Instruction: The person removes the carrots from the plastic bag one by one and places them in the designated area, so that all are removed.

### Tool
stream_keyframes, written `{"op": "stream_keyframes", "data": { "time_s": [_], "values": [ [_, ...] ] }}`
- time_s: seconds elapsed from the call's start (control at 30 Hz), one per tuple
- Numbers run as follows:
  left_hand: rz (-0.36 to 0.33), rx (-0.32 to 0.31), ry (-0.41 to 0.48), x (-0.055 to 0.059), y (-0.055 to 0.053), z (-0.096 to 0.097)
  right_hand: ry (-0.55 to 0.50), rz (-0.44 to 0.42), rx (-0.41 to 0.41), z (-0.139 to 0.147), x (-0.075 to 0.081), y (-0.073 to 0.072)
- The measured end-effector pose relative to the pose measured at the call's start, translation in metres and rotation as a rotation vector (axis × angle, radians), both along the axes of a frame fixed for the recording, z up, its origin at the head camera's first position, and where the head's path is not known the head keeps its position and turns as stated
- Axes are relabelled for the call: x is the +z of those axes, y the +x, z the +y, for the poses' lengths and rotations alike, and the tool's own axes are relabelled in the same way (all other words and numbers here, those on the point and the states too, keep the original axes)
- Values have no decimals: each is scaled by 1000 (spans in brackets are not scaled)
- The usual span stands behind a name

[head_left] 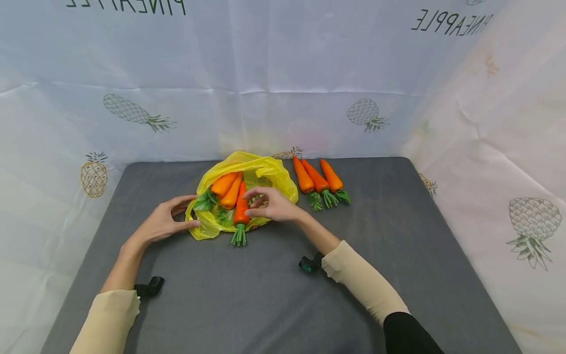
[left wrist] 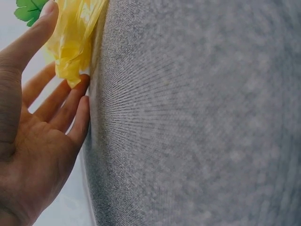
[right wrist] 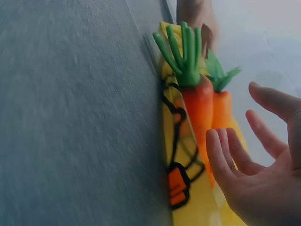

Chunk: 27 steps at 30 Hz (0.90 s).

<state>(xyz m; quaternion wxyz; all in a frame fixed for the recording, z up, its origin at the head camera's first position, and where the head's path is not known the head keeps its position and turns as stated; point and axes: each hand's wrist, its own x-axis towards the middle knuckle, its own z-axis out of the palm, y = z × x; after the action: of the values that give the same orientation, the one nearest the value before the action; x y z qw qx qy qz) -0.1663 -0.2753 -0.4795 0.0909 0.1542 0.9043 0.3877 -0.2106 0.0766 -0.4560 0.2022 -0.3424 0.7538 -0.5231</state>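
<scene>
A yellow plastic bag lies on the table with its mouth wide and several toy carrots in it. My left hand is at the bag's left edge, its fingers extended and thumb apart; in the left wrist view the bag's edge hangs between thumb and fingers, not pinched. Over the bag is my right hand, fingers loosely bent and holding nothing. It is beside a red-orange carrot whose green stalks stick out past the bag's near rim. Two orange carrots with leafy tops lie left of it.
Three more toy carrots lie side by side on the grey table, right of the bag, tops toward me. A white curtain printed with pineapples stands behind the table and along both sides.
</scene>
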Motion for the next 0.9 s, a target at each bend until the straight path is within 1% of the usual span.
{"op": "stream_keyframes", "data": {
  "time_s": [0.1, 0.2, 0.3, 0.43, 0.57, 0.73, 0.83, 0.9],
  "values": [
    [6, -14, -5, 0, -1, 0, -4, 8, -18, -6, -4, 2],
    [10, -15, -4, -1, -1, 0, -9, 27, -28, -11, -9, 3],
    [10, -15, -8, -1, -1, -1, 16, 63, -39, -15, -14, 4],
    [11, -13, -8, -2, -1, -2, 53, 107, -62, -20, -17, 7],
    [13, -15, -9, -1, 0, -1, 92, 152, -115, -24, -19, 10],
    [12, -16, -8, 0, 0, -1, 157, 145, -183, -28, -20, 14],
    [14, -13, -5, -1, 0, -1, 169, 153, -196, -29, -21, 16],
    [15, -10, -4, -2, 0, -1, 172, 168, -188, -30, -23, 16]
  ]
}}
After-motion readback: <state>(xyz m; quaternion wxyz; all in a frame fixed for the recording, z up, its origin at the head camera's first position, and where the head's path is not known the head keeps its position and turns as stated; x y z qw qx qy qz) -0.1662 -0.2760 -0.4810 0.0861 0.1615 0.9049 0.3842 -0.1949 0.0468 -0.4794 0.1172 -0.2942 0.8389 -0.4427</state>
